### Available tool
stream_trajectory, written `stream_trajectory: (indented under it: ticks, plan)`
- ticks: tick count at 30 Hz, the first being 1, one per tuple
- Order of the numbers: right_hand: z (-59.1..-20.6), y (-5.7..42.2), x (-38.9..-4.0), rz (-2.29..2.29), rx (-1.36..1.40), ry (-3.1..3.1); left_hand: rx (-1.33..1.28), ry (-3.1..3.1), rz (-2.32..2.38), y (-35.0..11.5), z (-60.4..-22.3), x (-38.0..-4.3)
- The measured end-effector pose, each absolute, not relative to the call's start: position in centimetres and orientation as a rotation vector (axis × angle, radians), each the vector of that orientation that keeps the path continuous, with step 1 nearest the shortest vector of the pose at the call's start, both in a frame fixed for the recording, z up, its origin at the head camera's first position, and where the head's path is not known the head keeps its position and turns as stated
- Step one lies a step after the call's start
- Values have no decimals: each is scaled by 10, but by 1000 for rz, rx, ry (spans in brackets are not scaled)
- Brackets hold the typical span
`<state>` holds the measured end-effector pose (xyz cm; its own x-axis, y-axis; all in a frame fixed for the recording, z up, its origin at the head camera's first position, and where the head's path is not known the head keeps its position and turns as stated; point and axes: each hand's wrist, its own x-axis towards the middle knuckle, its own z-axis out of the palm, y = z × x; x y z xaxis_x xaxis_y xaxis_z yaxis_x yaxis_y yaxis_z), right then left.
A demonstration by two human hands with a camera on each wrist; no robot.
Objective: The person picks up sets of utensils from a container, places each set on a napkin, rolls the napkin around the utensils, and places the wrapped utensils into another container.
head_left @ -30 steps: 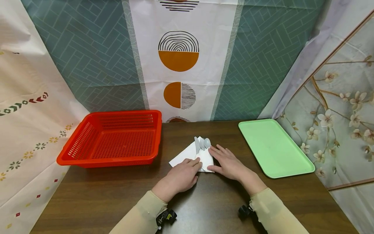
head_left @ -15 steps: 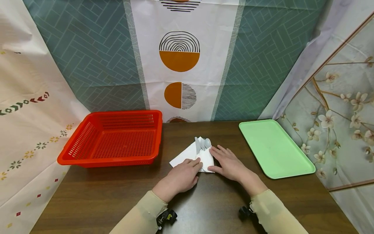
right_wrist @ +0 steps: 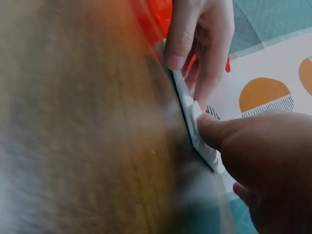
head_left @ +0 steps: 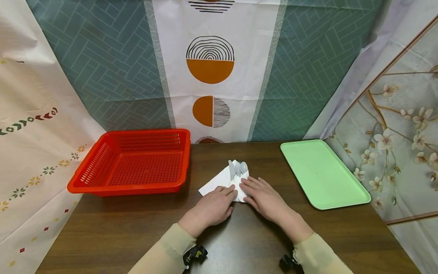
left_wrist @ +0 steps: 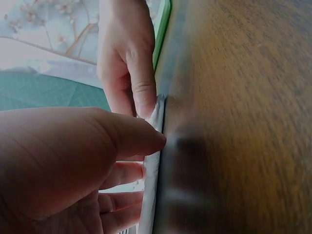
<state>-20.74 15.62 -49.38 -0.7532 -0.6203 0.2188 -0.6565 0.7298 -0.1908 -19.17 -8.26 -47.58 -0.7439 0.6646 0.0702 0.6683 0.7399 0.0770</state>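
A white paper napkin lies on the brown table, partly folded over a grey plastic knife, fork and spoon. Their upper ends stick out at the far side; the handles are hidden under the fold. My left hand rests its fingertips on the napkin's near left part. From the right, my right hand lays extended fingers on the folded flap. In the left wrist view the napkin shows edge-on, low and flat, with both thumbs at its near edge.
A red perforated basket stands at the left, with nothing in it. At the right lies a light green tray. A patterned curtain hangs behind the table, and printed cloths border both sides.
My right hand has shifted slightly left from the napkin's right edge onto the flap, covering more of it. The left hand and the cutlery stay in place.
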Motion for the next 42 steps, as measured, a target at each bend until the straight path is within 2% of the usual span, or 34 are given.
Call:
stream_trajectory:
  ticks: [10,29,42]
  plan:
    - [-497,161,-203,362,1147,-2589,-1104,-2905,-150,-81,-474,-189]
    - [-501,166,-206,418,1176,-2586,-1077,-2842,-50,-82,-479,-186]
    - [-499,167,-207,376,1168,-2639,-1027,-2927,-30,-100,-478,-178]
